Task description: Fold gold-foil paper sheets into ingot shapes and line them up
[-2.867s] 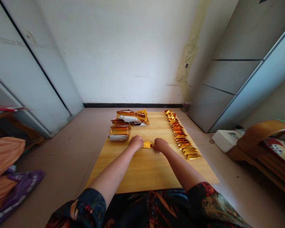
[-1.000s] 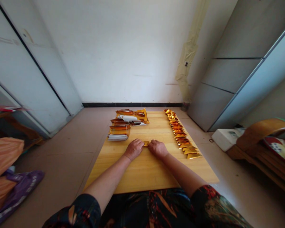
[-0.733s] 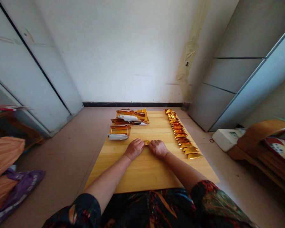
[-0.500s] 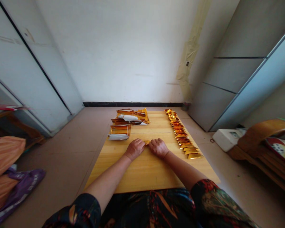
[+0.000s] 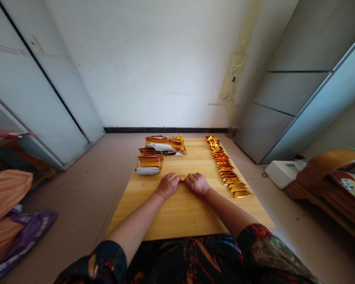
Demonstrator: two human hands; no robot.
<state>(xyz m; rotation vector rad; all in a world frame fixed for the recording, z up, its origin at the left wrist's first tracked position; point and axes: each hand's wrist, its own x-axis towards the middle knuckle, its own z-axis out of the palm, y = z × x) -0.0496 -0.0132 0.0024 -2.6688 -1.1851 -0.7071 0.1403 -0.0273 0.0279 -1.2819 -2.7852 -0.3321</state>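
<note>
Right now my left hand (image 5: 167,185) and right hand (image 5: 197,184) rest knuckles-up on the board (image 5: 180,213), fingers curled, pinching a small gold foil piece (image 5: 183,177) between them. Beyond, foil stacks (image 5: 150,163) sit to the left, and a row of folded pieces (image 5: 227,170) runs along the right edge.

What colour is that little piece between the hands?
Shiny gold, the folded piece pinched between both hands; the head view shows it.

Left hand (image 5: 167,185) and right hand (image 5: 197,184) knuckles-up, nearly touching, fingers curled, forearms converging
</note>
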